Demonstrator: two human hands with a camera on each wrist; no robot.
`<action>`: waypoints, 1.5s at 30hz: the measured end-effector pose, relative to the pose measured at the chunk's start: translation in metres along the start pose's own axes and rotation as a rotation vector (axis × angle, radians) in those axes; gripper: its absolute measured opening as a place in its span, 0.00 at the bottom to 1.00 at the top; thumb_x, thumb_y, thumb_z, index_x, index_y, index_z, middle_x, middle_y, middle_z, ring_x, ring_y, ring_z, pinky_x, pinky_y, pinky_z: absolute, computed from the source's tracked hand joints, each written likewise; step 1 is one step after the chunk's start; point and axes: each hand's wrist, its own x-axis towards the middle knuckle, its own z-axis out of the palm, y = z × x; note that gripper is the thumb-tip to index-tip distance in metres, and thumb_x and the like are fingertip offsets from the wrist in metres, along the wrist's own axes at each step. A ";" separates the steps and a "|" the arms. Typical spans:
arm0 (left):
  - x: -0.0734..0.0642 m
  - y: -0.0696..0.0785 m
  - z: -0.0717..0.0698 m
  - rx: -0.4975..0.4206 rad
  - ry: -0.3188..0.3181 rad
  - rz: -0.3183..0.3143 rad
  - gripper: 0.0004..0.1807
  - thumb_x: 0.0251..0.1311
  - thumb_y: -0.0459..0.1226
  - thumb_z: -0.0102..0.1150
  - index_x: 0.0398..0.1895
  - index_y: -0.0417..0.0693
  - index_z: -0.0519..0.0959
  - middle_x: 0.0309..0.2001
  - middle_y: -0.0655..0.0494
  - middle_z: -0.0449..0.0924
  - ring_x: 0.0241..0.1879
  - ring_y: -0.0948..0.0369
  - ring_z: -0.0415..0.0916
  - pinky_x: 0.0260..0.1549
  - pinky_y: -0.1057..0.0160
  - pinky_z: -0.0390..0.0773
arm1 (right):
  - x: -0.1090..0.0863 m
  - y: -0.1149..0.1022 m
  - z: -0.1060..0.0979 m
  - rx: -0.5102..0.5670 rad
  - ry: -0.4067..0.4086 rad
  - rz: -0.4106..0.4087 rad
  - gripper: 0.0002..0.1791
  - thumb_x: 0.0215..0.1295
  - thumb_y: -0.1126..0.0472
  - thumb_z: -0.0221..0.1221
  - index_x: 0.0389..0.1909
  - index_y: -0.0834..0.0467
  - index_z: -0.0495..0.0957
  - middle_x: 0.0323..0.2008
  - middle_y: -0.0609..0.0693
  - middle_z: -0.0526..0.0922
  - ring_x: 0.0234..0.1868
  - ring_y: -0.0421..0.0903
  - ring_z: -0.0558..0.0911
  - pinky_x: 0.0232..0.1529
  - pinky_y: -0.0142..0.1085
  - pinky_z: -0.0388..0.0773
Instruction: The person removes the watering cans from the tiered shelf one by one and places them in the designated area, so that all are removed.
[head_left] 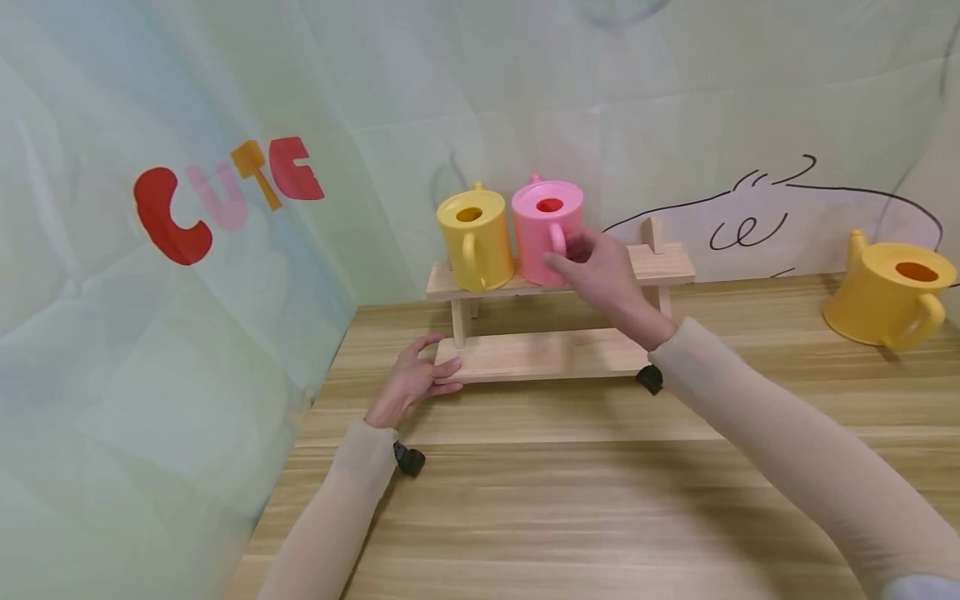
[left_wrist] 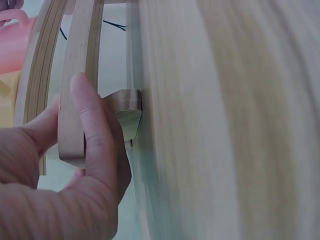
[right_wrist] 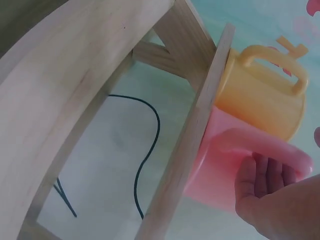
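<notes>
A two-tier wooden shelf [head_left: 536,354] stands on the table against the backdrop. On its upper board sit a yellow watering can [head_left: 491,250] and, right beside it, a pink watering can [head_left: 531,242], both upright with handles toward me. My right hand [head_left: 603,275] holds the pink can by its handle; in the right wrist view the curled fingers [right_wrist: 265,175] reach in under that handle. Down at the left end of the lower board [left_wrist: 75,120], my left hand [head_left: 412,375] grips the wood, fingers spread above and below it in the left wrist view.
Another yellow watering can [head_left: 873,296] stands on the wooden table [head_left: 570,500] at the far right. A fabric backdrop [head_left: 487,75] hangs behind and to the left, with colored letters [head_left: 288,171] on it. One slanted wooden peg [head_left: 652,235] rises from the upper board's right end.
</notes>
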 end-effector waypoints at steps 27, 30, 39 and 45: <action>0.002 -0.001 0.001 -0.004 -0.003 -0.006 0.40 0.77 0.27 0.61 0.87 0.48 0.56 0.56 0.41 0.72 0.31 0.63 0.89 0.36 0.67 0.95 | 0.011 0.009 0.032 0.281 0.199 0.055 0.16 0.82 0.54 0.57 0.42 0.63 0.82 0.33 0.49 0.76 0.34 0.43 0.76 0.29 0.25 0.76; 0.002 -0.001 0.000 -0.005 -0.005 -0.006 0.40 0.77 0.27 0.60 0.87 0.48 0.57 0.56 0.41 0.72 0.31 0.63 0.88 0.36 0.67 0.95 | 0.011 0.009 0.034 0.255 0.251 0.051 0.17 0.81 0.54 0.55 0.32 0.59 0.78 0.28 0.50 0.72 0.30 0.44 0.74 0.24 0.28 0.68; 0.002 -0.001 0.000 -0.010 -0.004 -0.006 0.40 0.77 0.27 0.60 0.86 0.48 0.57 0.57 0.40 0.71 0.31 0.62 0.87 0.36 0.67 0.95 | 0.011 0.012 0.033 0.226 0.373 0.012 0.21 0.77 0.58 0.52 0.19 0.54 0.65 0.17 0.42 0.62 0.24 0.43 0.68 0.21 0.29 0.58; 0.002 -0.001 -0.001 -0.015 0.001 -0.010 0.40 0.77 0.27 0.60 0.87 0.49 0.56 0.58 0.40 0.71 0.31 0.63 0.88 0.36 0.67 0.95 | 0.008 0.013 0.030 0.229 0.385 -0.007 0.21 0.78 0.60 0.51 0.20 0.54 0.64 0.17 0.42 0.60 0.25 0.44 0.67 0.22 0.29 0.58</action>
